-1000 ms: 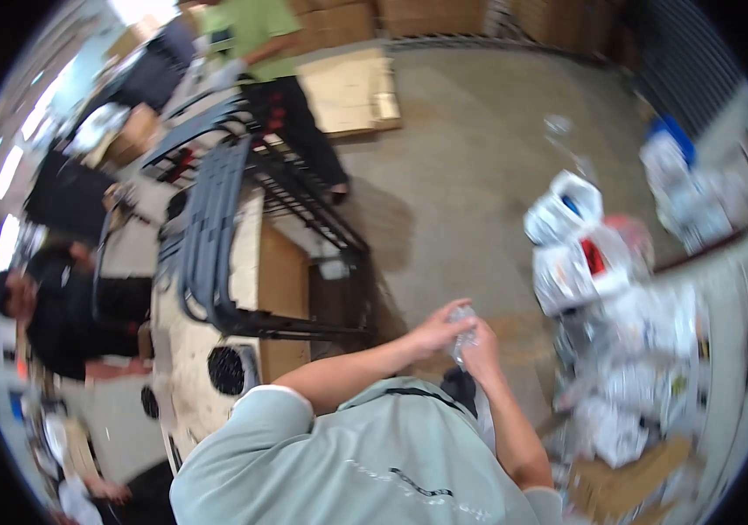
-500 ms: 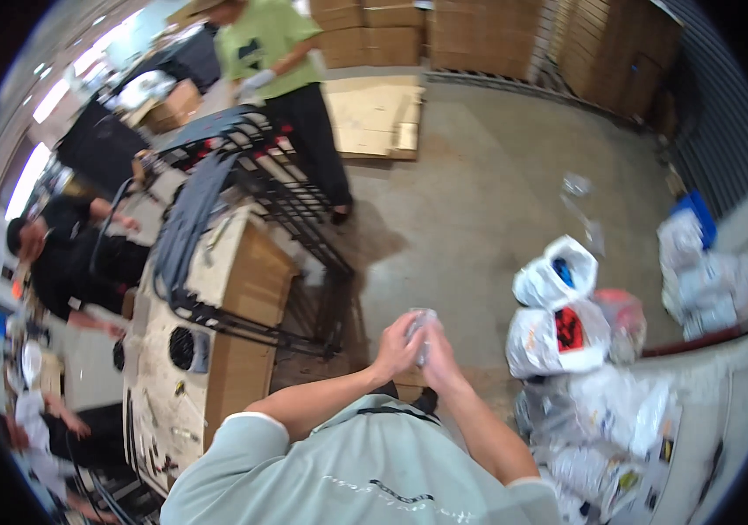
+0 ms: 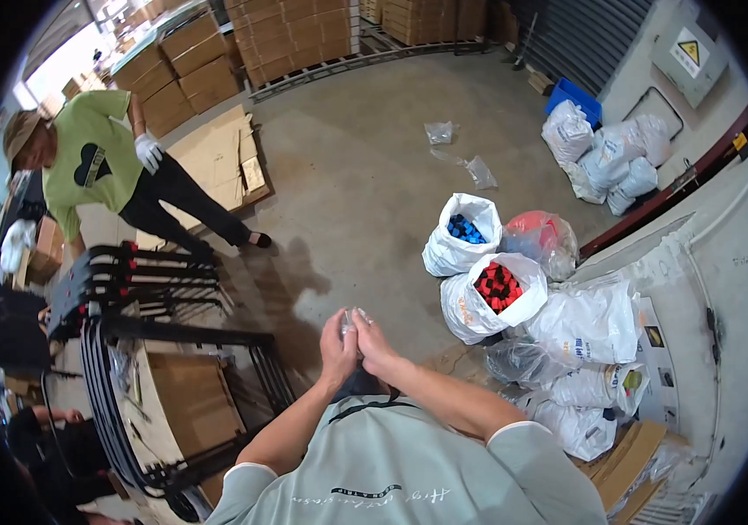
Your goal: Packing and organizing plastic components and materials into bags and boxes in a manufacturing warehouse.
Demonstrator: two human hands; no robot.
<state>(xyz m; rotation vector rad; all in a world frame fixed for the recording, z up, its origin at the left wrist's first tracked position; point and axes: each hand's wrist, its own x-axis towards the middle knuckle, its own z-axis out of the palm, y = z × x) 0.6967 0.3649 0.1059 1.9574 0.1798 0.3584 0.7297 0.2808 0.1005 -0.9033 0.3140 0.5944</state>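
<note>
In front of my body, my left hand [image 3: 336, 350] and my right hand [image 3: 373, 343] are pressed together, fingers closed. Between them a bit of crumpled clear plastic [image 3: 348, 325] shows at the fingertips; the palms hide the rest of it. Beyond them to the right stands a white sack of red pieces [image 3: 497, 289]. Just behind that is another white sack holding blue pieces [image 3: 466, 229]. Neither hand touches the sacks.
At left, black metal frames [image 3: 173, 337] stand by a wooden workbench [image 3: 151, 429]. A person in a green shirt [image 3: 98, 162] leans over them. Filled white bags [image 3: 584, 319] line the right wall. Plastic scraps [image 3: 479, 172] and flat cardboard [image 3: 208, 171] lie on the floor.
My view has swung to the right, bringing the sacks nearer the middle. Both hands stay together around the plastic. The person in green now bends toward the frames, one arm lowered.
</note>
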